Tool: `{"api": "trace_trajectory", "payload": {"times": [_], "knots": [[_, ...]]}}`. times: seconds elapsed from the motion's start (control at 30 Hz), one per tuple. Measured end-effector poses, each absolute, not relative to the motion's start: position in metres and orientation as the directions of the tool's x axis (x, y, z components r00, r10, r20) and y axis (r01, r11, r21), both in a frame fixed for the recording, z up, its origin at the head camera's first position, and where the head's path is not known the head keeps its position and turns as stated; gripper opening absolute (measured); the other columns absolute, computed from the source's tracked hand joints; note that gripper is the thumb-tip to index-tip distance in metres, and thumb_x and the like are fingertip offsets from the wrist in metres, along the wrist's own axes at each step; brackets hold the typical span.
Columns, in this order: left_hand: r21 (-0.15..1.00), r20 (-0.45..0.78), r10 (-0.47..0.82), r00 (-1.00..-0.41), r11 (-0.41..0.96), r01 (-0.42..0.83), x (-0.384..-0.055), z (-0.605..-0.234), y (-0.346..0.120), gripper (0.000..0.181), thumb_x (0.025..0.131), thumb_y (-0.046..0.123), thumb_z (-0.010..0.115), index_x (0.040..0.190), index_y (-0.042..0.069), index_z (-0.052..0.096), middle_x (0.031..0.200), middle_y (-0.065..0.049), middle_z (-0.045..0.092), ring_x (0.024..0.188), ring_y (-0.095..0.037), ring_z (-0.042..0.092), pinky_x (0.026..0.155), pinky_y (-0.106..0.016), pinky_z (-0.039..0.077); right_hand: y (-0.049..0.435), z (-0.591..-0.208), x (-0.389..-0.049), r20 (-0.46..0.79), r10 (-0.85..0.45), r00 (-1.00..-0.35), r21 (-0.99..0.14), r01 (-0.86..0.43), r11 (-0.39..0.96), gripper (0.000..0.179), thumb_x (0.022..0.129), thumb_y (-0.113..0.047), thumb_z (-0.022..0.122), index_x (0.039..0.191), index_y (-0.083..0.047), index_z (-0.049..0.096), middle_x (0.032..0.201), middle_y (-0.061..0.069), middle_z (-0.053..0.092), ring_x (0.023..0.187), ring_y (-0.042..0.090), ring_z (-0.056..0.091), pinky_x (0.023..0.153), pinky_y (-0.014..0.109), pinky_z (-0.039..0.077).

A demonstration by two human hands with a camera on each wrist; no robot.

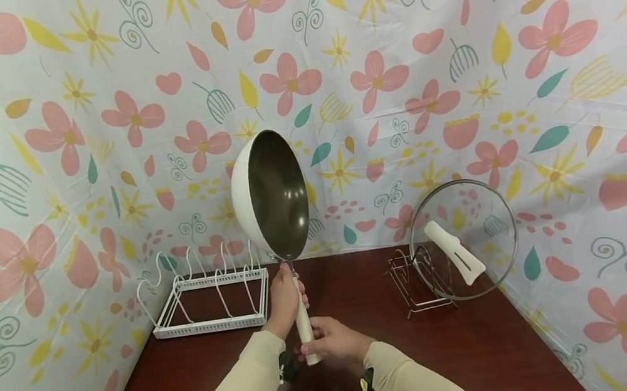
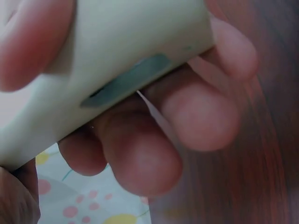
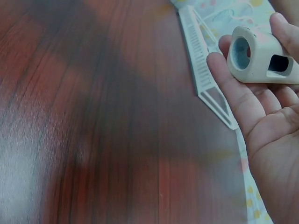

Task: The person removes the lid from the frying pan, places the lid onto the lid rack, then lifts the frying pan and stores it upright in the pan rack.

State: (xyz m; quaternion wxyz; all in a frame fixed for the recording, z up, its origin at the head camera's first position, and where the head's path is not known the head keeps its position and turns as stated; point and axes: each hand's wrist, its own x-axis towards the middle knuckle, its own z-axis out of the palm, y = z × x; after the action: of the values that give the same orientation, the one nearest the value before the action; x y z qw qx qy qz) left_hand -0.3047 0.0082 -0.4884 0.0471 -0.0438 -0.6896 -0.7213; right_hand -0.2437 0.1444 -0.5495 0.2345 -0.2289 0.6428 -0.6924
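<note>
A deep wok [image 1: 277,196], white outside and dark inside, is held up on edge over the table, its hollow side turned to the right. My left hand [image 1: 283,296] grips the white handle [image 1: 304,328] close to the pan. Lower down, my right hand [image 1: 333,338] holds the handle's end, thumb in front and fingers behind. Close up in the left wrist view, the handle [image 2: 117,42] shows a slot, with several fingertips [image 2: 142,161] below it. In the right wrist view, the handle's hollow round end [image 3: 257,72] lies over fingers of a hand.
A white rack [image 1: 212,323] with upright wire dividers stands on the dark red-brown table [image 1: 351,289] at the left. On the right, a metal wire rack [image 1: 414,296] holds a glass lid [image 1: 492,228] with a white handle, leaning upright. Flower-patterned cloth [image 1: 354,147] encloses the table behind and at both sides.
</note>
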Motion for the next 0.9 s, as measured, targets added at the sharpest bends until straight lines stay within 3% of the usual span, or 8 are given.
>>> {"api": "trace_trajectory", "payload": {"times": [0.17, 0.27, 0.53, 0.77, 0.9], "knots": [[0.989, 0.129, 0.044, -0.991, -0.081, 0.125, -0.304, -0.486, -0.006, 0.058, 0.108, 0.054, 0.021, 0.103, 0.004, 0.05, 0.065, -0.004, 0.056, 0.045, -0.017, 0.056, 0.048, -0.043, 0.055, 0.137, -0.549, -0.246, 0.015, -0.64, -0.768, -0.999, 0.018, -0.045, 0.036, 0.098, -0.003, 0.064, 0.128, 0.009, 0.05, 0.111, 0.02, 0.072, 0.099, 0.028, 0.073, 0.083, 0.045, 0.059], [0.985, 0.12, 0.077, -0.99, -0.133, 0.109, -0.305, -0.488, -0.013, 0.057, 0.107, 0.055, 0.023, 0.106, 0.004, 0.048, 0.066, -0.003, 0.056, 0.047, -0.016, 0.057, 0.049, -0.04, 0.055, 0.134, -0.55, -0.247, 0.018, -0.653, -0.757, -0.999, 0.013, -0.043, 0.037, 0.098, -0.002, 0.063, 0.129, 0.011, 0.048, 0.112, 0.022, 0.071, 0.1, 0.028, 0.073, 0.082, 0.044, 0.059], [0.97, 0.14, 0.053, -0.989, -0.209, 0.126, -0.301, -0.489, -0.023, 0.056, 0.104, 0.062, 0.028, 0.103, 0.009, 0.046, 0.065, -0.002, 0.047, 0.042, -0.014, 0.046, 0.04, -0.031, 0.042, 0.122, -0.551, -0.249, 0.078, -0.718, -0.692, -0.996, -0.018, -0.09, 0.035, 0.098, -0.003, 0.062, 0.126, 0.012, 0.048, 0.117, 0.029, 0.068, 0.102, 0.025, 0.072, 0.082, 0.037, 0.059], [0.974, 0.201, -0.018, -0.979, -0.103, 0.202, -0.297, -0.491, -0.036, 0.056, 0.106, 0.058, 0.024, 0.102, 0.007, 0.047, 0.063, -0.003, 0.047, 0.04, -0.015, 0.046, 0.039, -0.034, 0.044, 0.103, -0.551, -0.246, 0.064, -0.679, -0.731, -0.997, -0.076, -0.012, 0.029, 0.098, -0.006, 0.064, 0.123, 0.006, 0.053, 0.108, 0.016, 0.072, 0.096, 0.016, 0.071, 0.078, 0.031, 0.057], [0.973, 0.205, -0.047, -0.978, -0.095, 0.208, -0.298, -0.489, -0.047, 0.055, 0.108, 0.055, 0.025, 0.102, 0.006, 0.048, 0.061, -0.003, 0.047, 0.041, -0.015, 0.045, 0.039, -0.031, 0.043, 0.091, -0.543, -0.243, 0.057, -0.622, -0.781, -0.992, -0.112, 0.051, 0.034, 0.097, -0.008, 0.067, 0.125, 0.005, 0.052, 0.109, 0.017, 0.072, 0.092, 0.013, 0.07, 0.076, 0.03, 0.056]]}}
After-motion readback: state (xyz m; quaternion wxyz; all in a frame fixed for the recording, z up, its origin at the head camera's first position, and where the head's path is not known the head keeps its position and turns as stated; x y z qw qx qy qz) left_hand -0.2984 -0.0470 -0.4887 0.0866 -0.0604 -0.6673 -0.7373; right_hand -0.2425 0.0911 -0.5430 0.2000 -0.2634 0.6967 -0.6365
